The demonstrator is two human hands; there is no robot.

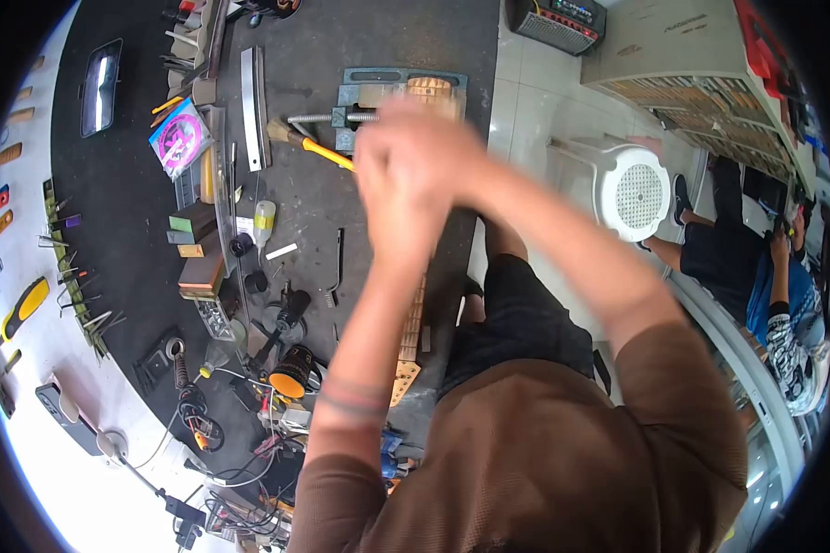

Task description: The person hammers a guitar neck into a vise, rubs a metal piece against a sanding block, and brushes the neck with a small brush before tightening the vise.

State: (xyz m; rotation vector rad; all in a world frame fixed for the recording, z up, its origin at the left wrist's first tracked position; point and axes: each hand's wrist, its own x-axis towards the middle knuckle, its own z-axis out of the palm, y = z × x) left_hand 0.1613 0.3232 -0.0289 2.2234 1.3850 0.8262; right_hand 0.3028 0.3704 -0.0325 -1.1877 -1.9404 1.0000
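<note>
My left hand (397, 198) and my right hand (429, 143) are close together, one overlapping the other, above the workbench. Both are smeared by motion and their fingers are hidden, so whatever they hold does not show. Beneath them runs a guitar neck (430, 88) with a fretted wooden fingerboard; its headstock (404, 380) lies nearer my body. The middle of the neck is covered by my hands and left forearm. A blue-grey vise (369, 76) with a threaded screw surrounds the neck's far end. Left of my hands lies a brush (323, 153) with a yellow handle.
On the dark bench (318, 69) lie a metal straightedge (251, 109), a small bottle (264, 221), an orange-rimmed black cup (290, 373) and tangled cables. A white stool (634, 194) and an amplifier (558, 23) stand right. Another person (733, 244) sits at the far right.
</note>
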